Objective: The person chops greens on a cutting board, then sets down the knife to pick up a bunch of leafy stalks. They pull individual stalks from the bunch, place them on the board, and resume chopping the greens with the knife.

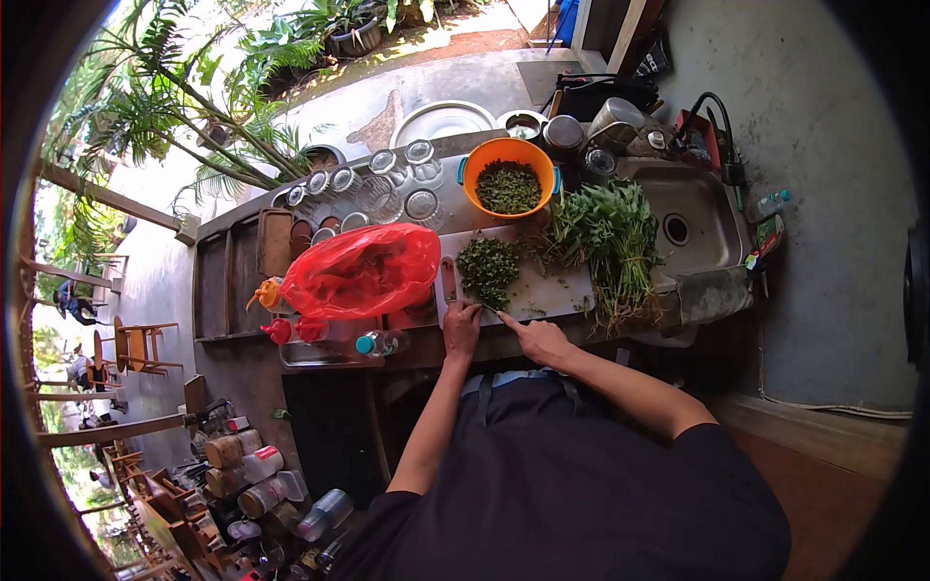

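A white cutting board lies at the counter's near edge, with a pile of chopped greens on it. My right hand is closed on a small knife, its blade pointing left toward my other hand. My left hand rests at the board's near left corner, fingers pinched together beside the knife tip; what they hold, if anything, is too small to make out. A large bunch of leafy greens with roots lies over the board's right side. Behind the board stands an orange colander holding more chopped greens.
Left of the board lies a red plastic bag, with a teal-capped bottle in front. Several upturned glasses stand behind the bag. A metal sink with a black faucet is at the right. A grey cloth hangs over the counter edge.
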The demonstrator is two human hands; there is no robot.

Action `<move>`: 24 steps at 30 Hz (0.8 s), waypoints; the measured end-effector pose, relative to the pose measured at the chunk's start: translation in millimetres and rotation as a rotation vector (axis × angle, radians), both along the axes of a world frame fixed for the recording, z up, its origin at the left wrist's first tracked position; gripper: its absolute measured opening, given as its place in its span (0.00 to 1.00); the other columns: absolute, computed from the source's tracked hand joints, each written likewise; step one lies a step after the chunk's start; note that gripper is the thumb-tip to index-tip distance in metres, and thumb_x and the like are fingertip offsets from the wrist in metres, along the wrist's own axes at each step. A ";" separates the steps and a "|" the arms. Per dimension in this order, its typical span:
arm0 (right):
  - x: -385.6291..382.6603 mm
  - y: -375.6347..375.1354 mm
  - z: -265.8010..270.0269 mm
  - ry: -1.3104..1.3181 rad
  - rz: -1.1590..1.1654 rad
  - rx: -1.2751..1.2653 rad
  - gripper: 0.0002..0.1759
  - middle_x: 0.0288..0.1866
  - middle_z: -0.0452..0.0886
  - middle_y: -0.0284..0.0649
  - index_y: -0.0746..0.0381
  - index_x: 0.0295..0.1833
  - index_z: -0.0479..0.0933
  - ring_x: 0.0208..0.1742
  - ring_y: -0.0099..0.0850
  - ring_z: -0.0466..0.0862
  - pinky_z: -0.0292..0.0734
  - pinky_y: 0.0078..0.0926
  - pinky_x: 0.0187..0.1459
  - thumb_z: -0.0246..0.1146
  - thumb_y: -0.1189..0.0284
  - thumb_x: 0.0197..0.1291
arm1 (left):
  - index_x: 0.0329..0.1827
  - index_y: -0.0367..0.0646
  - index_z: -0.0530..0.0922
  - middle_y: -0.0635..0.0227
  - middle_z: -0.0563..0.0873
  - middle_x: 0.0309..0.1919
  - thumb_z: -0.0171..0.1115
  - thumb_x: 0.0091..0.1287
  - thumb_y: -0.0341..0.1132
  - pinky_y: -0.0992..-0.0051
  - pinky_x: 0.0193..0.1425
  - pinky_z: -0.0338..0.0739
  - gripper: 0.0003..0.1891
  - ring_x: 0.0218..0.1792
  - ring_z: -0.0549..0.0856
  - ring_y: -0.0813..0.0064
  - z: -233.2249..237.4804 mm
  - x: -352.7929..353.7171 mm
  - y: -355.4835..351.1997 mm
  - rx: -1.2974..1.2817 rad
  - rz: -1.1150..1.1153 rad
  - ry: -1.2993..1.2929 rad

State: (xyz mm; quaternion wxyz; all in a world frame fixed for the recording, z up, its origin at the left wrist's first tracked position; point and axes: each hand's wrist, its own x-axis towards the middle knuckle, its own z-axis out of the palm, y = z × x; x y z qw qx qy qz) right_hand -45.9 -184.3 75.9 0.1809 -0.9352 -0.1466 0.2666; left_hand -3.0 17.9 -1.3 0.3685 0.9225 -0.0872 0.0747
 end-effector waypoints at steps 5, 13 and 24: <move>-8.2 -1.9 -17.3 -0.014 -0.051 0.049 0.47 0.35 0.84 0.58 0.29 0.83 0.43 0.36 0.57 0.86 0.81 0.57 0.45 0.48 0.76 0.63 | 0.39 0.41 0.89 0.61 0.85 0.36 0.70 0.60 0.29 0.64 0.50 0.79 0.06 0.43 0.84 0.59 5.9 -2.3 0.0 0.032 -0.024 -0.041; -0.2 8.8 -33.1 -0.088 -0.057 0.067 0.49 0.34 0.84 0.58 0.26 0.82 0.38 0.36 0.57 0.86 0.82 0.57 0.44 0.48 0.77 0.62 | 0.39 0.43 0.89 0.63 0.86 0.36 0.70 0.60 0.31 0.64 0.50 0.78 0.06 0.43 0.83 0.60 6.2 -3.0 0.7 0.028 0.036 0.005; -17.2 -13.0 -33.4 -0.127 -0.013 0.028 0.47 0.30 0.83 0.54 0.30 0.83 0.41 0.32 0.54 0.85 0.81 0.53 0.39 0.51 0.75 0.64 | 0.37 0.43 0.89 0.63 0.85 0.36 0.71 0.59 0.32 0.63 0.49 0.78 0.05 0.42 0.83 0.59 5.4 -3.6 3.6 0.069 0.017 -0.057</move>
